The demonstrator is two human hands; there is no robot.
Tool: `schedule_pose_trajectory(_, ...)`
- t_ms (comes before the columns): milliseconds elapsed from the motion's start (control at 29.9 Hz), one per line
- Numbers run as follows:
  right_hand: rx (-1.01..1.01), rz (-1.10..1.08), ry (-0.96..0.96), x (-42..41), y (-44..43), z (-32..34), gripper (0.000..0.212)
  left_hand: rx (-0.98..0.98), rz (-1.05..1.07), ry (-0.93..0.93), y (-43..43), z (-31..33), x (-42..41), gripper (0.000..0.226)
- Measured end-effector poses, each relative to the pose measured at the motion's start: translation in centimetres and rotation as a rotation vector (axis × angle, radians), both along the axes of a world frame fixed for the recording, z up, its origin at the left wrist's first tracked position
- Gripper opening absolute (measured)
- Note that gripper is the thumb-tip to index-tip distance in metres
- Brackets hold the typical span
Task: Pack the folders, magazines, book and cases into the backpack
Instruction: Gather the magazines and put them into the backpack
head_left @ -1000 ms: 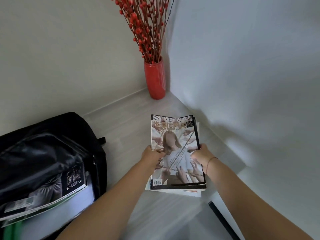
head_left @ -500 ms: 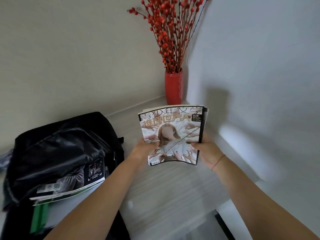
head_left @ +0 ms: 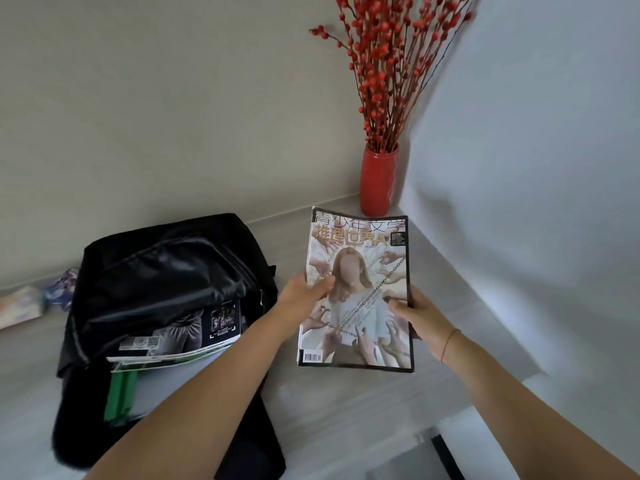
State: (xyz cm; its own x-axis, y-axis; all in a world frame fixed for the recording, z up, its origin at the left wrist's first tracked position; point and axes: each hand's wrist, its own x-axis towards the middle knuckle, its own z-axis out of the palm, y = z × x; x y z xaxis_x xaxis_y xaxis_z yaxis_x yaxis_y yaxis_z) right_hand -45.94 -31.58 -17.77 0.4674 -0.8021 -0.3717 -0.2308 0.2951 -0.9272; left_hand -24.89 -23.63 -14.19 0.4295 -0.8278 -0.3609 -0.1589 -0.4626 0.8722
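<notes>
I hold a stack of magazines (head_left: 360,271) with a figure and chains on the top cover, raised above the pale table (head_left: 346,403). My left hand (head_left: 304,294) grips its left edge and my right hand (head_left: 417,315) grips its right edge. To the left lies the open black backpack (head_left: 166,268). A magazine (head_left: 180,337) and green and white folders (head_left: 138,386) stick out of its mouth.
A red vase (head_left: 379,180) with red berry branches stands in the far corner where two walls meet. Colourful flat items (head_left: 38,301) lie at the far left behind the backpack. The table's front edge runs at lower right.
Both hands lifted the stack of magazines off the table and carried it leftwards, closer to the backpack. The view has shifted left as well.
</notes>
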Motion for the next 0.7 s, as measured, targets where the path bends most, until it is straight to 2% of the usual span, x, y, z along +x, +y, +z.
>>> schedule_pose_trajectory(67, 0.132, -0.007, -0.132, 1.2, 0.9, 0.7, 0.022, 0.002, -0.020, -0.018, 2.0, 1.4, 1.8, 0.036)
schedule_pose_trajectory(100, 0.192, 0.006, -0.185, 1.6, 1.6, 1.1, 0.022, -0.049, -0.033, -0.164, 3.3, 1.8, 3.2, 0.038)
schedule_pose_trajectory(134, 0.259, 0.062, -0.229, 3.0, 2.9, 1.6, 0.023, -0.126, -0.016, -0.450, 5.5, 2.0, 6.0, 0.033)
schedule_pose_trajectory(167, 0.333, 0.134, -0.269, 4.0, 4.3, 2.0, 0.027, -0.167, -0.003, -0.836, 8.1, 1.9, 9.0, 0.021)
schedule_pose_trajectory(201, 0.395, 0.209, -0.296, 4.6, 5.5, 2.1, 0.035, -0.162, -0.019, -1.194, 10.5, 1.4, 11.7, 0.022)
schedule_pose_trajectory(234, 0.441, 0.291, -0.311, 5.3, 6.7, 2.0, 0.040, -0.079, -0.064, -1.420, 12.9, 0.9, 14.2, 0.042)
schedule_pose_trajectory(268, 0.480, 0.366, -0.322, 5.8, 8.0, 2.0, 0.043, 0.063, -0.134, -1.511, 15.2, 0.2, 16.4, 0.062)
schedule_pose_trajectory(334, 0.503, 0.471, -0.271, 7.1, 10.7, 1.6, 0.041, 0.365, -0.182, -1.532, 18.3, -0.5, 19.5, 0.086)
schedule_pose_trajectory(401, 0.462, 0.514, -0.131, 9.0, 13.4, 1.2, 0.038, 0.543, -0.151, -1.524, 19.8, -0.4, 22.3, 0.081)
schedule_pose_trajectory(468, 0.474, 0.513, -0.064, 10.3, 15.1, 0.6, 0.037, 0.512, -0.136, -1.491, 19.0, 0.9, 23.5, 0.051)
schedule_pose_trajectory(535, 0.491, 0.491, -0.033, 11.6, 16.3, 0.3, 0.027, 0.395, -0.060, -1.401, 17.7, 3.2, 24.0, 0.027)
schedule_pose_trajectory(602, 0.520, 0.464, -0.023, 13.5, 17.2, 0.2, 0.019, 0.263, -0.055, -1.374, 17.2, 4.7, 24.8, 0.022)
schedule_pose_trajectory(702, 0.632, 0.487, -0.111, 16.6, 17.5, 1.3, 0.021, 0.213, -0.200, -1.409, 18.3, 5.7, 25.7, 0.022)
